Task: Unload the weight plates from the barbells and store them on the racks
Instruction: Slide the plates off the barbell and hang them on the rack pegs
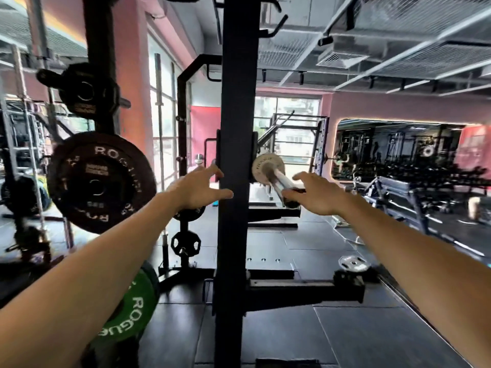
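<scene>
Black rubber floor (292, 341) spreads under pink walls (398, 104); left hand (198, 188) splayed by the rack upright (236, 235), right hand (316, 193) loose-fingered over the barbell sleeve (279, 181).

I stand in a gym: a black squat rack upright (239, 155) before me, black Rogue weight plates (101, 181) stored on pegs at left, a loaded barbell sleeve (281, 185), rubber floor tiles (305, 341), dumbbell rows (414, 176) along a mirrored wall (398, 147).

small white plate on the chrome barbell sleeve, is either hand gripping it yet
No, the small white plate sits untouched; both the left hand and right hand reach with open fingers.
</scene>
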A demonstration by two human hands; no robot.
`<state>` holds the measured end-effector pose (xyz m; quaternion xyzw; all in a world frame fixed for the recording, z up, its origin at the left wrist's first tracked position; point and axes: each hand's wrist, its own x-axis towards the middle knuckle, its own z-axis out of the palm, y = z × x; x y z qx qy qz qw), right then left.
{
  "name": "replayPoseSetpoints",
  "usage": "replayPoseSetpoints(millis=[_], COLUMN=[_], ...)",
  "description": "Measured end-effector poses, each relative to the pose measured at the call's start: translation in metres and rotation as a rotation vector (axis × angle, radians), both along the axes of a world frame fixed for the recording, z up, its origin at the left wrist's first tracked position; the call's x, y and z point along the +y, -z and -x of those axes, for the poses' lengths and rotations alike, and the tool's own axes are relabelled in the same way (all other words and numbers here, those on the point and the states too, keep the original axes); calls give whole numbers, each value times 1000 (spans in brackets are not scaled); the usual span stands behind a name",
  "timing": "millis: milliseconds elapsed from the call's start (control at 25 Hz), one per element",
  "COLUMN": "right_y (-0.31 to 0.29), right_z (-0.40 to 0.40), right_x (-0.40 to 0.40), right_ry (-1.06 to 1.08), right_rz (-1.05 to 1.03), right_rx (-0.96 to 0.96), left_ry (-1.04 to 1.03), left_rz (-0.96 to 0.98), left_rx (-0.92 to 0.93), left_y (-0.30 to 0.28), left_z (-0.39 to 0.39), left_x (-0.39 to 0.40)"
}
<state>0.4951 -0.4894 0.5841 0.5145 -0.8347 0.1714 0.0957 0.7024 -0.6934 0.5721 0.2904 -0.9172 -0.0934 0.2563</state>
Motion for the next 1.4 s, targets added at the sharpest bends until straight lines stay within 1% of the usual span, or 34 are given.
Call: replayPoseSetpoints(millis=[120,240,360,480,880,1000,1080,1160,1280,1400], right_y=[11,14,12,11,16,19,21,21,26,31], right_z=[42,70,102,128,229,261,273,280,285,289], right_x=[16,11,-7,-30,-157,-205,-231,-250,-272,-286], right_ry=[-19,-51,-62,-65,-55,-41,-39,-41,-54,-57], right_rz=[5,20,19,9,32,9,-19,-37,-49,82], right_rx=[-66,-110,-85,-82,-104,-116,-101,-117,-133,-191], left_ry=[-40,-57,-76,-96,-85,-70,-42,-19,19,37], left_rz=[-4,-19,-39,-23,-11,9,-13,-39,-24,-39], left_rx=[-8,-2,29,14,43,37,29,20,26,69], left_y=[9,6,3,5,6,10,11,12,11,10], left_z=[43,71,98,122,222,254,272,286,303,313], left_x=[17,19,10,-10,-138,-177,-197,-212,-222,-222])
